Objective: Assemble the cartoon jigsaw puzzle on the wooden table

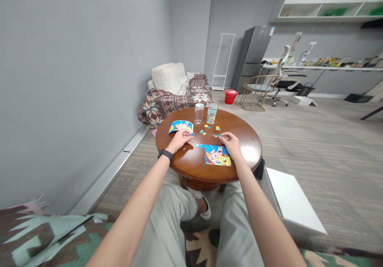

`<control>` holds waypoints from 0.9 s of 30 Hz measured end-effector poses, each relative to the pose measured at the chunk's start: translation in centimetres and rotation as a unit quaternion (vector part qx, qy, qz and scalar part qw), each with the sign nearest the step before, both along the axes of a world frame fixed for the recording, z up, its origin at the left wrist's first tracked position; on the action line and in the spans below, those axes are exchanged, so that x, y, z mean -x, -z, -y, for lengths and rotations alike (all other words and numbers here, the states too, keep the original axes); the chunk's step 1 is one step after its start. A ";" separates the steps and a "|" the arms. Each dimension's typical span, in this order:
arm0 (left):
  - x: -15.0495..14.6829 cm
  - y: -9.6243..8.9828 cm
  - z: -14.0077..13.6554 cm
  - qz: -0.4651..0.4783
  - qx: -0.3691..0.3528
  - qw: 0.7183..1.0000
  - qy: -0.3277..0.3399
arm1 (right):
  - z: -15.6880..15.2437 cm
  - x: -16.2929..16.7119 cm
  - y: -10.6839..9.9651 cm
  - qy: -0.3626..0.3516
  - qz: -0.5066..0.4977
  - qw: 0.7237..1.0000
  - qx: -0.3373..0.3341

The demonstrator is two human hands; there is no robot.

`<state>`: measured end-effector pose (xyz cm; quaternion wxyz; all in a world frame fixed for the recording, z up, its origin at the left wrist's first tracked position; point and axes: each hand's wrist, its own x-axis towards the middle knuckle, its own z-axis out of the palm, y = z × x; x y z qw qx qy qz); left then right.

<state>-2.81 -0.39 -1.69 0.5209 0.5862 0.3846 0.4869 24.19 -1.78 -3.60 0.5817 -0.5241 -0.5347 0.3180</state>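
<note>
My left hand [181, 139] is closed in a pinch on a small blue puzzle piece [192, 134], just in front of a curved picture card [181, 126]. On the right, my right hand [231, 142] pinches another blue puzzle piece [219, 135] low over the table. Between and below the hands lies a partly joined jigsaw puzzle [218, 155] with a yellow and a pink cartoon figure; its upper left edge is uneven. Several loose blue-and-yellow pieces [203, 132] are scattered beyond it. Part of the puzzle's right edge is hidden by my right hand.
A clear jar [199, 114] and a labelled jar [212, 114] stand at the far side of the round wooden table [179, 165]. Behind is a sofa with a patterned cover [161, 106]. A white box [295, 197] stands right of the table, and a red bin [230, 97] farther back.
</note>
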 end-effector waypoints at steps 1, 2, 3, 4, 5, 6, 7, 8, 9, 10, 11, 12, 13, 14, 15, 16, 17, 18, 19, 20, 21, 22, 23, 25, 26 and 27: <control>0.0 0.0 0.0 0.002 -0.003 1.000 -0.001 | -0.1 -0.1 0.1 0.002 0.008 1.000 0.000; 0.0 0.1 0.0 0.003 -0.006 1.000 0.000 | -0.1 -0.1 0.2 0.001 0.012 1.000 0.001; 0.1 0.1 0.0 0.004 -0.007 1.000 0.003 | -0.2 -0.2 0.3 -0.003 0.011 1.000 -0.001; 0.1 0.1 0.1 0.005 -0.008 1.000 0.007 | -0.3 -0.2 0.4 -0.008 0.009 1.000 -0.006; 0.2 0.1 0.1 0.005 -0.011 1.000 0.011 | -0.4 -0.2 0.5 -0.012 0.006 1.000 -0.012; 0.2 0.2 0.1 0.004 -0.017 1.000 0.013 | -0.4 -0.2 0.5 -0.013 0.005 1.000 -0.018; 0.3 0.2 0.1 0.001 -0.024 1.000 0.015 | -0.5 -0.2 0.6 -0.013 0.005 1.000 -0.022; 0.3 0.2 0.1 -0.002 -0.033 0.999 0.015 | -0.5 -0.2 0.6 -0.013 0.006 1.000 -0.025; 0.4 0.2 0.1 -0.004 -0.040 0.999 0.014 | -0.5 -0.2 0.6 -0.014 0.006 1.000 -0.027; 0.4 0.2 0.1 -0.008 -0.044 0.999 0.011 | -0.5 -0.2 0.5 -0.014 0.003 1.000 -0.028; 0.4 0.2 0.1 -0.012 -0.043 0.999 0.008 | -0.4 -0.2 0.5 -0.015 -0.002 0.999 -0.030; 0.4 0.1 0.1 -0.016 -0.039 0.999 0.004 | -0.4 -0.2 0.4 -0.017 -0.007 0.999 -0.034; 0.4 0.1 0.2 -0.021 -0.034 0.999 -0.001 | -0.3 -0.1 0.4 -0.020 -0.013 0.999 -0.038; 0.4 0.1 0.2 -0.026 -0.029 0.999 -0.005 | -0.3 -0.1 0.3 -0.024 -0.020 0.999 -0.041; 0.3 0.0 0.2 -0.030 -0.025 0.999 -0.008 | -0.2 -0.1 0.2 -0.028 -0.025 0.998 -0.042; 0.3 -0.1 0.2 -0.032 -0.022 0.999 -0.009 | -0.2 0.0 0.2 -0.033 -0.029 0.998 -0.040; 0.3 -0.1 0.3 -0.032 -0.021 0.999 -0.008 | -0.2 0.0 0.2 -0.037 -0.033 0.998 -0.037; 0.3 -0.2 0.3 -0.032 -0.021 0.999 -0.006 | -0.2 0.0 0.2 -0.038 -0.035 0.998 -0.034; 0.2 -0.2 0.4 -0.032 -0.021 0.999 -0.004 | -0.2 0.0 0.2 -0.038 -0.036 0.998 -0.032; 0.2 -0.2 0.4 -0.033 -0.023 0.999 -0.002 | -0.3 0.0 0.3 -0.035 -0.035 0.998 -0.032; 0.2 -0.2 0.4 -0.035 -0.023 0.999 0.000 | -0.3 0.0 0.4 -0.031 -0.032 0.998 -0.036; 0.2 -0.3 0.4 -0.036 -0.022 0.999 0.002 | -0.3 0.0 0.4 -0.027 -0.028 0.998 -0.041; 0.2 -0.2 0.4 -0.036 -0.020 0.999 0.004 | -0.4 -0.1 0.5 -0.023 -0.024 0.998 -0.046; 0.2 -0.3 0.4 -0.030 -0.018 0.999 0.005 | -0.4 -0.1 0.6 -0.018 -0.017 0.998 -0.053; 0.2 -0.3 0.4 -0.027 -0.019 0.999 0.004 | -0.4 -0.1 0.7 -0.015 -0.016 0.998 -0.053; 0.2 -0.3 0.4 -0.025 -0.020 1.000 0.001 | -0.4 -0.1 0.7 -0.012 -0.016 0.998 -0.052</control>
